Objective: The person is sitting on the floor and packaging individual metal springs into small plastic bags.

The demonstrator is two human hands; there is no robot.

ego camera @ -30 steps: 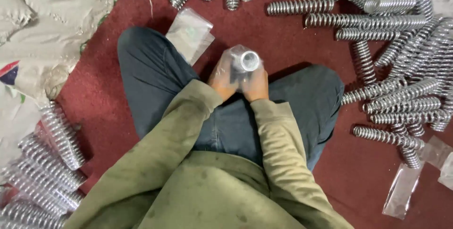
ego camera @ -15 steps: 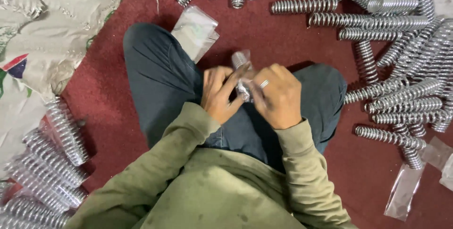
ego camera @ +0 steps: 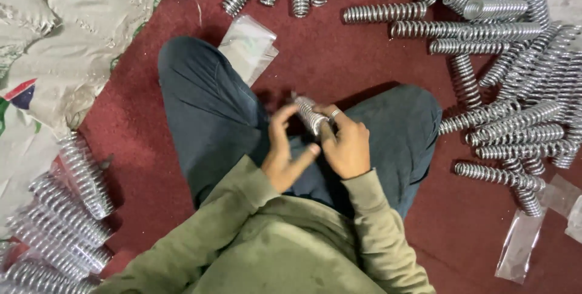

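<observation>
One bagged spring [ego camera: 308, 115] sits between your hands above your lap, its clear sleeve crinkled around the coils; your right hand [ego camera: 347, 145] clamps around its lower end while your left hand [ego camera: 284, 154] is half open beside it, fingers loose and only brushing the plastic. To the left of your lap, a row of wrapped springs [ego camera: 63, 209] lies finished beside the pale sacking [ego camera: 66, 33]. To the right of your lap and beyond your knees, a large heap of bare springs [ego camera: 515, 118] waits unwrapped, with spare clear bags [ego camera: 247, 45] lying near your left knee. Judging by the piles, most of the bagging remains ahead.
</observation>
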